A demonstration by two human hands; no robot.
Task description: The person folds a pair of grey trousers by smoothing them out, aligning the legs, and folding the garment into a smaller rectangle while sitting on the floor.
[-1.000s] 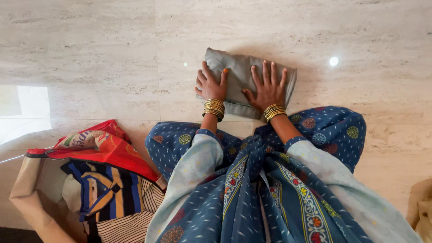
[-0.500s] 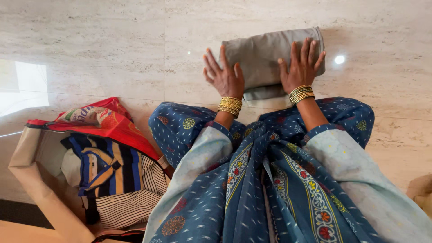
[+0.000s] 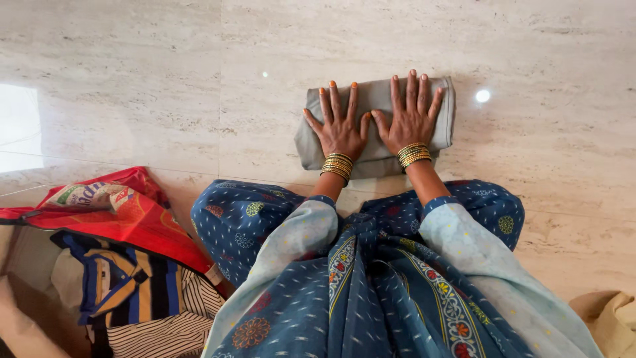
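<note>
A folded grey cloth (image 3: pixel 444 116) lies flat on the pale marble floor (image 3: pixel 132 79) in front of my knees. My left hand (image 3: pixel 338 124) presses palm-down on its left half, fingers spread. My right hand (image 3: pixel 411 118) lies flat on its right half beside the left, fingers also spread. Both wrists wear gold bangles. Neither hand grips anything. My blue patterned clothing fills the lower middle of the view.
A red and tan bag (image 3: pixel 126 219) sits at the lower left, holding a blue-and-yellow striped garment (image 3: pixel 119 285) and a black-and-white striped one (image 3: pixel 165 331). A tan cloth (image 3: pixel 609 318) shows at the lower right corner.
Half a second ago my hands were turning the cloth over, lifted and tilted to the right. Now it lies flat and both palms rest side by side on it.
</note>
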